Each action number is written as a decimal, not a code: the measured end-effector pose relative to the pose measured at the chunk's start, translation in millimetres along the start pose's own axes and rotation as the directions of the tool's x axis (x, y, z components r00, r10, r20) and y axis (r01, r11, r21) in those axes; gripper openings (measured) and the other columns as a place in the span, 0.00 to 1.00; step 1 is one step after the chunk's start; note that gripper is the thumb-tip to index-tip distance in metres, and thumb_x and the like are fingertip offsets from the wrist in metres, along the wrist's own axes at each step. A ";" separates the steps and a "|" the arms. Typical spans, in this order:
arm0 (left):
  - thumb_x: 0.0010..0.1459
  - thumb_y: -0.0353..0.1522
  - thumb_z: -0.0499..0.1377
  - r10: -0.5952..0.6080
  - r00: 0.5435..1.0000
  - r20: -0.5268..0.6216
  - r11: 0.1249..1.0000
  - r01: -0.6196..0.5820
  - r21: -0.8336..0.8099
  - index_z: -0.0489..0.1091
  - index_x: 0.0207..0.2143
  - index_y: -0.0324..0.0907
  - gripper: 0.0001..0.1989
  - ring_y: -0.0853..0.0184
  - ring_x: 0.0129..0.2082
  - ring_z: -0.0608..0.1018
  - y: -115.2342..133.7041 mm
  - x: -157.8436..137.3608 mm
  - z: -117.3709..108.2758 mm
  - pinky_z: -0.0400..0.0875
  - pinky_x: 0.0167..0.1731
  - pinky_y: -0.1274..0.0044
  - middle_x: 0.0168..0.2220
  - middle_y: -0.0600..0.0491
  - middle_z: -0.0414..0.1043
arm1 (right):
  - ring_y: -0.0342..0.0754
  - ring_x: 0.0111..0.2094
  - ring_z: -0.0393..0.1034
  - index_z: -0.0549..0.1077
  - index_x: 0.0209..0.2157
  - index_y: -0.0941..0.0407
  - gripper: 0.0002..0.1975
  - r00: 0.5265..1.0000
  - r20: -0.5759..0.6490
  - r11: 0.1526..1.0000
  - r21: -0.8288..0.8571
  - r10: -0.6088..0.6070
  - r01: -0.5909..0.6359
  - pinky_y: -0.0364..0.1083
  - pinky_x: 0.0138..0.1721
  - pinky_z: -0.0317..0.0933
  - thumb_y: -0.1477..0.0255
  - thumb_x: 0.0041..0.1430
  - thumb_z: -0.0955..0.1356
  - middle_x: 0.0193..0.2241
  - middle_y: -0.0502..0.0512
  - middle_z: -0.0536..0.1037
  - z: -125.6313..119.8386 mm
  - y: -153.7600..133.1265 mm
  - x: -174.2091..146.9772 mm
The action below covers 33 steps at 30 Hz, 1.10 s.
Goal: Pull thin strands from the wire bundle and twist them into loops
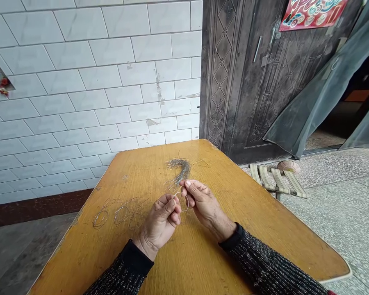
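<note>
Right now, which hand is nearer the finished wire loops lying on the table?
Left. The left hand sits just right of the finished wire loops, not touching them. The right hand is farther right, beyond the left hand, pinching the wire ring with it.

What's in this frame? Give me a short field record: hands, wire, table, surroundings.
left hand: pinches one side of wire loop
right hand: pinches the loop's other side
wire bundle: on table, just beyond the hands
finished loops: three, left of the hands
table: yellow wood
surroundings: tiled wall, dark door, folding stool
</note>
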<state>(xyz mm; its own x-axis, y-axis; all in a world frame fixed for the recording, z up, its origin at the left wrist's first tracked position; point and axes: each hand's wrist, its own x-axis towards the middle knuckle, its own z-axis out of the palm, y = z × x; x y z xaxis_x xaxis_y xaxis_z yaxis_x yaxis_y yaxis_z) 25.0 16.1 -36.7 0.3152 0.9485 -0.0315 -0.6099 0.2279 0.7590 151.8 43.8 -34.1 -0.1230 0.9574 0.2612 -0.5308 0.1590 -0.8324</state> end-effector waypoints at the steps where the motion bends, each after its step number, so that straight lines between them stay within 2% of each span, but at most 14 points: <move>1: 0.36 0.32 0.69 0.006 1.000 -0.004 1.000 -0.006 0.000 0.67 0.24 0.39 0.14 0.84 0.14 0.63 1.1 -0.1 -0.1 0.57 0.15 0.90 0.18 0.61 0.67 | 0.33 0.13 0.49 0.73 0.27 0.58 0.13 1.000 -0.018 1.000 0.009 0.000 0.001 0.38 0.16 0.45 0.61 0.48 0.68 0.18 0.45 0.67 -1.9 -0.6 1.7; 4: 0.36 0.32 0.69 0.036 0.999 -0.028 0.999 -0.035 0.038 0.67 0.24 0.39 0.15 0.83 0.14 0.63 4.7 1.0 -2.2 0.57 0.15 0.89 0.18 0.61 0.66 | 0.34 0.14 0.51 0.73 0.30 0.58 0.14 0.997 -0.067 0.999 -0.008 0.031 -0.031 0.37 0.16 0.46 0.61 0.45 0.69 0.20 0.46 0.68 -13.5 -4.1 9.6; 6: 0.36 0.33 0.69 0.064 0.997 -0.044 0.994 -0.060 0.096 0.66 0.24 0.39 0.15 0.82 0.14 0.64 6.6 2.7 -4.4 0.58 0.15 0.88 0.18 0.60 0.67 | 0.36 0.18 0.58 0.73 0.34 0.57 0.16 0.989 -0.146 0.993 -0.110 0.014 -0.030 0.38 0.18 0.51 0.62 0.46 0.69 0.24 0.49 0.71 -24.2 -8.8 14.6; 8: 0.37 0.33 0.69 0.087 0.995 -0.051 0.985 -0.078 0.154 0.66 0.24 0.38 0.15 0.81 0.14 0.65 7.2 4.4 -6.2 0.59 0.16 0.87 0.18 0.59 0.68 | 0.42 0.27 0.66 0.72 0.37 0.56 0.14 0.945 -0.246 0.929 -0.348 -0.217 0.123 0.41 0.25 0.59 0.63 0.50 0.67 0.31 0.53 0.74 -33.4 -15.5 16.9; 9: 0.37 0.34 0.68 0.092 0.994 -0.052 0.981 -0.082 0.178 0.66 0.24 0.38 0.15 0.80 0.14 0.66 6.9 5.2 -6.7 0.59 0.16 0.87 0.18 0.59 0.68 | 0.44 0.32 0.67 0.72 0.37 0.55 0.13 0.893 -0.221 0.829 -0.507 -0.391 0.237 0.44 0.30 0.61 0.64 0.52 0.66 0.34 0.54 0.74 -36.1 -19.2 16.6; 10: 0.38 0.34 0.68 0.091 0.994 -0.053 0.977 -0.079 0.200 0.66 0.24 0.38 0.15 0.80 0.14 0.66 6.3 5.8 -7.1 0.59 0.16 0.86 0.18 0.58 0.69 | 0.46 0.36 0.67 0.72 0.37 0.55 0.11 0.828 -0.121 0.671 -0.654 -0.548 0.349 0.47 0.35 0.62 0.65 0.54 0.65 0.36 0.55 0.74 -37.3 -22.7 15.2; 11: 0.39 0.34 0.68 0.087 0.995 -0.053 0.973 -0.073 0.219 0.65 0.24 0.38 0.15 0.80 0.14 0.66 5.5 6.2 -7.2 0.59 0.16 0.86 0.18 0.58 0.69 | 0.48 0.40 0.66 0.72 0.37 0.54 0.10 0.771 0.042 0.482 -0.759 -0.635 0.438 0.49 0.40 0.61 0.67 0.55 0.64 0.37 0.55 0.74 -36.8 -25.4 13.1; 12: 0.39 0.35 0.68 0.086 0.995 -0.055 0.969 -0.070 0.237 0.65 0.24 0.38 0.15 0.79 0.14 0.66 4.5 6.5 -7.3 0.59 0.16 0.86 0.18 0.57 0.69 | 0.48 0.41 0.65 0.72 0.38 0.54 0.09 0.728 0.218 0.296 -0.809 -0.650 0.507 0.50 0.43 0.59 0.69 0.56 0.64 0.38 0.55 0.75 -34.8 -27.1 10.3; 14: 0.40 0.35 0.67 0.092 0.994 -0.054 0.962 -0.074 0.265 0.65 0.25 0.38 0.14 0.79 0.14 0.66 2.7 6.6 -7.3 0.59 0.17 0.85 0.18 0.57 0.69 | 0.48 0.42 0.65 0.72 0.41 0.55 0.11 0.670 0.503 0.013 -0.795 -0.546 0.607 0.49 0.44 0.59 0.70 0.57 0.64 0.39 0.55 0.75 -28.3 -26.4 4.6; 16: 0.40 0.35 0.67 0.105 0.993 -0.047 0.956 -0.088 0.281 0.65 0.25 0.38 0.14 0.79 0.15 0.67 1.3 6.7 -7.7 0.60 0.17 0.84 0.18 0.57 0.69 | 0.49 0.42 0.66 0.71 0.43 0.57 0.12 0.641 0.629 -0.174 -0.760 -0.440 0.626 0.47 0.43 0.61 0.70 0.58 0.64 0.40 0.55 0.75 -21.5 -21.1 0.4; 18: 0.41 0.35 0.66 0.109 0.993 -0.040 0.953 -0.093 0.289 0.66 0.25 0.38 0.14 0.78 0.15 0.67 0.1 6.8 -8.4 0.60 0.18 0.84 0.18 0.58 0.69 | 0.49 0.39 0.68 0.71 0.42 0.58 0.12 0.645 0.652 -0.287 -0.756 -0.397 0.588 0.46 0.38 0.63 0.69 0.59 0.63 0.40 0.56 0.76 -17.2 -13.9 -1.4; 22: 0.42 0.35 0.66 0.100 0.995 -0.019 0.955 -0.090 0.283 0.66 0.26 0.37 0.13 0.78 0.16 0.67 -2.0 6.9 -9.7 0.60 0.18 0.84 0.19 0.57 0.69 | 0.48 0.35 0.71 0.72 0.39 0.60 0.12 0.671 0.623 -0.352 -0.782 -0.401 0.515 0.45 0.34 0.64 0.70 0.60 0.60 0.37 0.57 0.78 -16.1 -3.6 -1.0; 29: 0.45 0.32 0.65 0.100 0.992 0.072 0.973 -0.112 0.203 0.69 0.27 0.38 0.08 0.78 0.18 0.68 -3.4 4.6 -8.9 0.61 0.20 0.85 0.21 0.57 0.70 | 0.49 0.36 0.71 0.70 0.43 0.64 0.17 0.708 0.618 -0.308 -0.786 -0.342 0.536 0.45 0.36 0.64 0.71 0.62 0.56 0.38 0.64 0.77 -17.3 -2.5 -0.2; 33: 0.45 0.32 0.65 0.116 0.989 0.093 0.979 -0.129 0.158 0.69 0.26 0.38 0.08 0.79 0.18 0.67 -1.9 3.8 -6.9 0.61 0.20 0.85 0.20 0.57 0.69 | 0.49 0.34 0.72 0.70 0.44 0.64 0.19 0.772 0.563 -0.275 -0.824 -0.294 0.496 0.45 0.34 0.63 0.70 0.63 0.55 0.38 0.65 0.76 -14.3 -3.6 -1.3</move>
<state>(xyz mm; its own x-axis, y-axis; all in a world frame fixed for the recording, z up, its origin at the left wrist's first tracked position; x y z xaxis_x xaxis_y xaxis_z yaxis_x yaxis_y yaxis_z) 22.4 20.8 -42.7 0.3085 0.9440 0.1168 -0.5227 0.0656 0.8500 165.8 45.5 -38.4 -0.4112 0.5571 0.7215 0.7756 0.6297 -0.0442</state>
